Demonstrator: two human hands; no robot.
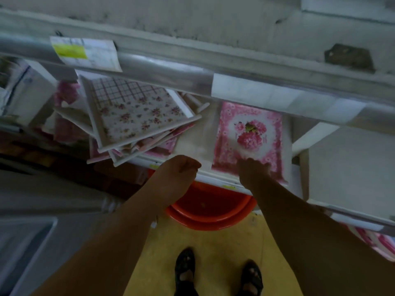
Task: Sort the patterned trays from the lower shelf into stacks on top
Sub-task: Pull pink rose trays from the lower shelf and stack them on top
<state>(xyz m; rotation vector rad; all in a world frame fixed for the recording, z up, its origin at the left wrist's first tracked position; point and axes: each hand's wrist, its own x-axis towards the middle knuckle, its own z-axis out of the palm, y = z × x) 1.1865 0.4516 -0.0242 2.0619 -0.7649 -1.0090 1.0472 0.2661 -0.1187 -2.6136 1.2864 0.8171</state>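
Note:
A pink tray with a rose bouquet print (248, 133) lies flat on the lower shelf (215, 180), right of centre. My right hand (254, 171) rests on its near edge, fingers curled over the rim. To the left sits an untidy pile of trays; the top one has a plaid and small-flower pattern (136, 112). My left hand (179, 169) hovers at the shelf's front edge between the pile and the pink tray, fingers closed with nothing in them. The upper shelf's top (213, 28) is bare grey.
An orange basin (209, 210) stands on the yellow floor under the shelf. Price labels (85, 52) hang on the upper shelf rail. White boxes (21, 90) sit far left. More pink trays (376, 240) show at the lower right. My feet are below.

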